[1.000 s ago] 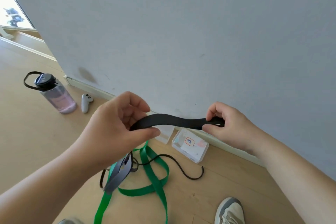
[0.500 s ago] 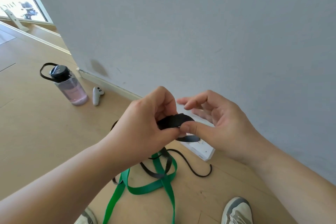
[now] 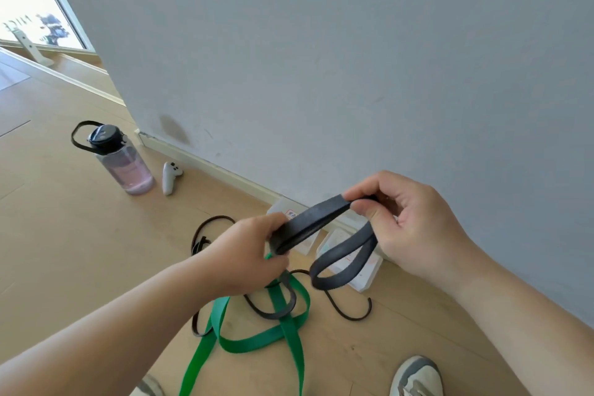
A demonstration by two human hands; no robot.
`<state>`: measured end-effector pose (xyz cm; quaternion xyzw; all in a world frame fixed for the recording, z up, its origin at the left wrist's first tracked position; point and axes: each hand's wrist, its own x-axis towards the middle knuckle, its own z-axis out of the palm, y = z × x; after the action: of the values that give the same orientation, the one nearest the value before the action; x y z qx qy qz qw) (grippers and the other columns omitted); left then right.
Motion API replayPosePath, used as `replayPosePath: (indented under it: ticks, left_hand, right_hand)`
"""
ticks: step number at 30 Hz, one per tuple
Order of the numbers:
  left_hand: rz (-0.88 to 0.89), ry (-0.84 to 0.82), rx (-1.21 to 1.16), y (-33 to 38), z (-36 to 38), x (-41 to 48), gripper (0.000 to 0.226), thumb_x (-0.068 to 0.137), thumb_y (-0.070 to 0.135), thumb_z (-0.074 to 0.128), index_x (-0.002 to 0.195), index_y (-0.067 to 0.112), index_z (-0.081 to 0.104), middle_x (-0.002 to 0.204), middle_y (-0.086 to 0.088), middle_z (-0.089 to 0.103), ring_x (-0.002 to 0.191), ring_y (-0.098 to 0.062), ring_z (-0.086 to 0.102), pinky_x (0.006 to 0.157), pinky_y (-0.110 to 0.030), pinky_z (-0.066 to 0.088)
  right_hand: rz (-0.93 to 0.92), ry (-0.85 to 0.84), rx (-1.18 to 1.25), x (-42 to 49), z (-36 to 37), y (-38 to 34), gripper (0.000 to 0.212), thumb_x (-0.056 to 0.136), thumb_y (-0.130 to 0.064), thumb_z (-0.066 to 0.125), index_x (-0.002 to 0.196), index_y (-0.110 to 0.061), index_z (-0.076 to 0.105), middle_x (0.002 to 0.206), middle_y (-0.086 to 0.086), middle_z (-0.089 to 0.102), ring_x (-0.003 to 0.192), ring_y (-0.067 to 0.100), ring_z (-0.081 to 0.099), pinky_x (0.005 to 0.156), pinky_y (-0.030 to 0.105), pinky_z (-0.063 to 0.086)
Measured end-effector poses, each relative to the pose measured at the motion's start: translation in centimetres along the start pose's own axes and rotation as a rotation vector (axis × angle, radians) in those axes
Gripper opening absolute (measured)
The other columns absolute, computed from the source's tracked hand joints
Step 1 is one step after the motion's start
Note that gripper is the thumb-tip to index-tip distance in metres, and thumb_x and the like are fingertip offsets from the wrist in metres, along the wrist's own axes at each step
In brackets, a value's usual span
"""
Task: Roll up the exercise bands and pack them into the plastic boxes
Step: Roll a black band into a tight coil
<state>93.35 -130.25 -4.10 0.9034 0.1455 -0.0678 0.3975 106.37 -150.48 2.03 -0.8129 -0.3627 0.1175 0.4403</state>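
Note:
I hold a dark grey exercise band (image 3: 313, 219) in the air between both hands. My left hand (image 3: 247, 251) grips its folded lower end. My right hand (image 3: 408, 222) pinches the upper end, and a loop of the band hangs down below it. A green band (image 3: 257, 341) lies spread on the wood floor beneath, tangled with a thin black band (image 3: 350, 312). Two clear plastic boxes (image 3: 366, 276) sit on the floor by the baseboard, partly hidden behind the band and my hands.
A pink water bottle (image 3: 123, 167) with a black lid stands at the left, with a white controller (image 3: 168, 177) beside it. A grey wall (image 3: 321, 58) rises straight ahead. My shoe (image 3: 414, 376) shows at the bottom right.
My hands were close together on the bunched band; they have moved apart, stretching a doubled length between them with a loop hanging from my right hand.

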Motion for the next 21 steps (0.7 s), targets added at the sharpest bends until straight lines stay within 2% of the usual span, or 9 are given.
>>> replayPosePath:
  ticks: [4, 7, 10, 11, 13, 15, 17, 19, 21]
  left_hand:
    - [0.040, 0.294, -0.130, 2.0, -2.6, -0.6, 0.037, 0.081, 0.019, 0.074, 0.107, 0.040, 0.058, 0.087, 0.011, 0.071, 0.085, -0.009, 0.069, 0.089, -0.038, 0.058]
    - [0.177, 0.617, -0.257, 5.6, -4.2, -2.3, 0.038, 0.079, 0.007, 0.082, 0.099, 0.032, 0.061, 0.088, 0.015, 0.073, 0.086, -0.009, 0.071, 0.085, -0.028, 0.059]
    - [0.389, 0.806, -0.262, 8.1, -4.8, -4.0, 0.032, 0.079, 0.005, 0.085, 0.097, 0.022, 0.065, 0.090, 0.012, 0.074, 0.087, -0.015, 0.074, 0.081, -0.025, 0.058]
    - [0.399, 0.793, -0.239, 8.1, -4.8, -4.1, 0.030, 0.079, 0.008, 0.086, 0.096, 0.021, 0.065, 0.090, 0.012, 0.074, 0.086, -0.014, 0.074, 0.079, -0.025, 0.059]
    - [0.322, 0.671, -0.246, 7.4, -4.6, -3.6, 0.027, 0.080, 0.014, 0.087, 0.093, 0.024, 0.066, 0.087, 0.013, 0.075, 0.082, -0.012, 0.074, 0.079, -0.029, 0.061]
    - [0.283, 0.579, -0.264, 6.9, -4.1, -3.2, 0.027, 0.080, 0.014, 0.086, 0.089, 0.027, 0.065, 0.085, 0.011, 0.076, 0.082, -0.012, 0.075, 0.078, -0.033, 0.062]
    - [0.336, 0.530, -0.241, 6.9, -3.4, -3.2, 0.032, 0.080, 0.011, 0.085, 0.087, 0.029, 0.060, 0.082, 0.009, 0.075, 0.079, -0.013, 0.075, 0.075, -0.034, 0.061]
    - [0.362, 0.514, -0.198, 7.0, -2.9, -3.2, 0.036, 0.079, 0.011, 0.083, 0.086, 0.032, 0.054, 0.078, 0.007, 0.072, 0.071, -0.019, 0.072, 0.067, -0.040, 0.060]
    - [0.340, 0.519, -0.200, 6.8, -2.9, -3.1, 0.039, 0.078, 0.011, 0.081, 0.085, 0.033, 0.049, 0.085, 0.006, 0.072, 0.067, -0.021, 0.071, 0.063, -0.043, 0.059]
  right_hand:
    - [0.131, -0.026, -0.075, 0.2, -1.3, 1.9, 0.025, 0.100, -0.010, 0.061, 0.095, -0.034, 0.067, 0.092, -0.018, 0.070, 0.085, 0.002, 0.066, 0.073, 0.012, 0.049]
    - [0.156, -0.040, 0.004, 0.3, -1.7, 1.4, 0.027, 0.101, -0.015, 0.061, 0.095, -0.041, 0.059, 0.089, -0.025, 0.066, 0.072, -0.001, 0.061, 0.071, 0.018, 0.046]
    - [0.105, -0.063, 0.090, 0.1, -1.5, -0.3, 0.025, 0.100, -0.014, 0.063, 0.092, -0.036, 0.054, 0.095, -0.013, 0.068, 0.090, 0.011, 0.067, 0.075, 0.027, 0.053]
    - [0.104, -0.075, 0.130, 0.0, -1.4, -0.8, 0.022, 0.098, -0.012, 0.065, 0.094, -0.031, 0.054, 0.100, -0.007, 0.070, 0.100, 0.016, 0.068, 0.085, 0.034, 0.056]
    - [0.109, -0.100, 0.250, -0.1, -1.0, -1.5, 0.024, 0.094, -0.006, 0.069, 0.097, -0.021, 0.051, 0.111, -0.002, 0.073, 0.116, 0.013, 0.067, 0.106, 0.040, 0.050]
    - [0.086, -0.129, 0.374, -0.2, -0.5, -2.0, 0.029, 0.086, -0.007, 0.074, 0.096, -0.020, 0.049, 0.125, -0.003, 0.071, 0.128, 0.010, 0.062, 0.113, 0.038, 0.044]
    - [0.058, -0.153, 0.407, -0.5, 0.2, -2.4, 0.034, 0.083, -0.012, 0.079, 0.100, -0.022, 0.051, 0.127, -0.003, 0.071, 0.129, 0.012, 0.062, 0.111, 0.036, 0.044]
    - [0.030, -0.157, 0.369, -0.6, 0.9, -2.7, 0.036, 0.085, -0.009, 0.082, 0.108, -0.025, 0.059, 0.115, -0.001, 0.075, 0.117, 0.015, 0.069, 0.103, 0.034, 0.051]
    - [0.023, -0.125, 0.326, -0.5, 1.2, -2.9, 0.033, 0.085, -0.005, 0.080, 0.110, -0.024, 0.069, 0.102, -0.002, 0.078, 0.101, 0.015, 0.074, 0.091, 0.030, 0.057]
